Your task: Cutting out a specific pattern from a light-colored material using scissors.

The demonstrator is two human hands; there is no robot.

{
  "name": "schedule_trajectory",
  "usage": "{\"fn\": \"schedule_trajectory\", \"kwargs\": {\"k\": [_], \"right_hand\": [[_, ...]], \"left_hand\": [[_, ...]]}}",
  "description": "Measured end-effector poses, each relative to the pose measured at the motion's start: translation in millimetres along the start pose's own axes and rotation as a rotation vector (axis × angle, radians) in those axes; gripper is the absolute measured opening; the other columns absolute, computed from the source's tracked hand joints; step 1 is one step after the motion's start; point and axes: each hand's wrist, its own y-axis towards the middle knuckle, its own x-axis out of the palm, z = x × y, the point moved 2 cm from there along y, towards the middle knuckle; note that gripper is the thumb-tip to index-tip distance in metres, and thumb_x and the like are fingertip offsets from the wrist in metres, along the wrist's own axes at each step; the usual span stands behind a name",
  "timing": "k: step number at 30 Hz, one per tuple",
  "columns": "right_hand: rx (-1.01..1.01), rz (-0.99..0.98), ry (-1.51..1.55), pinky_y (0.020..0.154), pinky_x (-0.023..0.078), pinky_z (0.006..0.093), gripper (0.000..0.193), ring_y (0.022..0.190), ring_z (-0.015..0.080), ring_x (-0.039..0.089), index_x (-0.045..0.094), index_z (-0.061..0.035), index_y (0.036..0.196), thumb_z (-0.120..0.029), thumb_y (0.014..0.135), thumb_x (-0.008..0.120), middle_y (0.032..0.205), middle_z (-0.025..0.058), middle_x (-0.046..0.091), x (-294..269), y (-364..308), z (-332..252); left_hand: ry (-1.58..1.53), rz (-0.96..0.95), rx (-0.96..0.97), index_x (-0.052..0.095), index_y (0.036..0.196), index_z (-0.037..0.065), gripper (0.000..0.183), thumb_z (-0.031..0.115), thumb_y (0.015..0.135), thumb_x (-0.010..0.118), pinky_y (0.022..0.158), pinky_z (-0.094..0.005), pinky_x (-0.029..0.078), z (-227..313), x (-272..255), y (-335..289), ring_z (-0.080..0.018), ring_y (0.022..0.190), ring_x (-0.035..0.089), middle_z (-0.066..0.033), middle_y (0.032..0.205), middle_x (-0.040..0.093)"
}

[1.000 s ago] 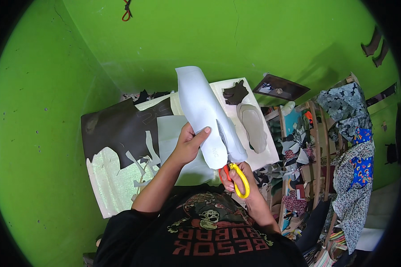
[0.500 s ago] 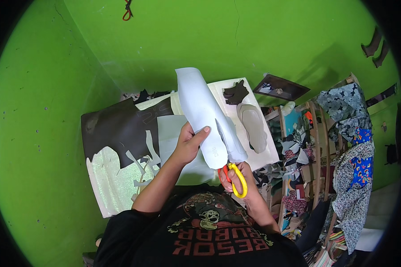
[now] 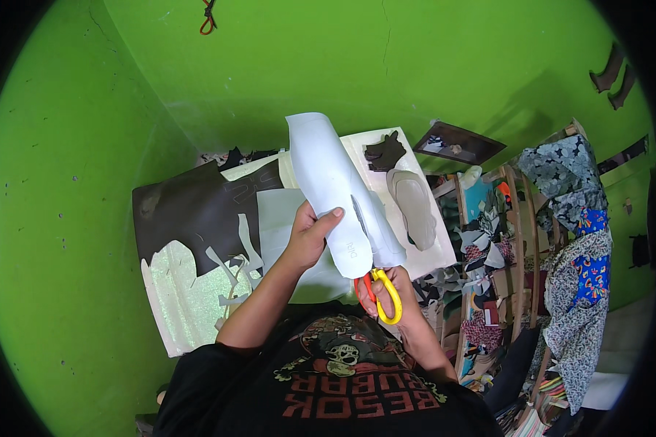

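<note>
My left hand [image 3: 315, 234] grips a curled white sheet [image 3: 318, 156] by its left edge, thumb on top and fingers underneath. A long slit runs down the sheet, splitting a rounded strip from a flap on its right. My right hand [image 3: 395, 290] holds scissors [image 3: 390, 302] with one yellow and one red-orange handle loop. Their blades are hidden behind the lower end of the sheet, so I cannot see how far they are apart. Below the sheet lies a flat pale grey sheet [image 3: 277, 218]. A stack of grey sole-shaped pieces [image 3: 413, 211] rests to the right.
A dark brown sheet [image 3: 189, 207] with drawn outlines and white offcuts [image 3: 249, 244] cover the table's left side. A dark cut piece [image 3: 386, 151] lies at the far right. Beside the table, a wooden rack [image 3: 514, 218] holds scraps, with patterned cloth [image 3: 579, 291] draped over it.
The scissors and right hand have shifted very slightly, and the lower end of the white sheet has tilted a little. My left hand keeps the same hold.
</note>
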Motion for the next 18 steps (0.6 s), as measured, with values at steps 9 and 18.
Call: {"fn": "schedule_trajectory", "kwargs": {"k": [9, 18], "right_hand": [[0.043, -0.053, -0.072, 0.054, 0.045, 0.0246, 0.041, 0.06, 0.0127, 0.056, 0.045, -0.0014, 0.115, -0.037, 0.099, 0.059, 0.078, 0.0084, 0.059, 12.7, 0.1, -2.0], [0.323, -0.065, -0.409, 0.04, 0.033, 0.0206, 0.028, 0.045, 0.0047, 0.047, 0.051, -0.0063, 0.1, -0.012, 0.089, 0.076, 0.07, 0.002, 0.06, -11.7, -25.2, -29.1]], "left_hand": [[-0.091, 0.203, 0.049, 0.057, 0.123, 0.003, 0.035, 0.03, 0.102, 0.057, 0.09, -0.0317, 0.051, -1.2, 0.0, 8.4, -0.0145, 0.1, 0.064, -0.0067, 0.114, 0.066], [-0.192, 0.248, 0.123, 0.054, 0.125, 0.001, 0.042, 0.037, 0.104, 0.05, 0.092, -0.0312, 0.049, 15.1, -16.2, 16.1, -0.0157, 0.101, 0.063, -0.0076, 0.114, 0.064]]}}
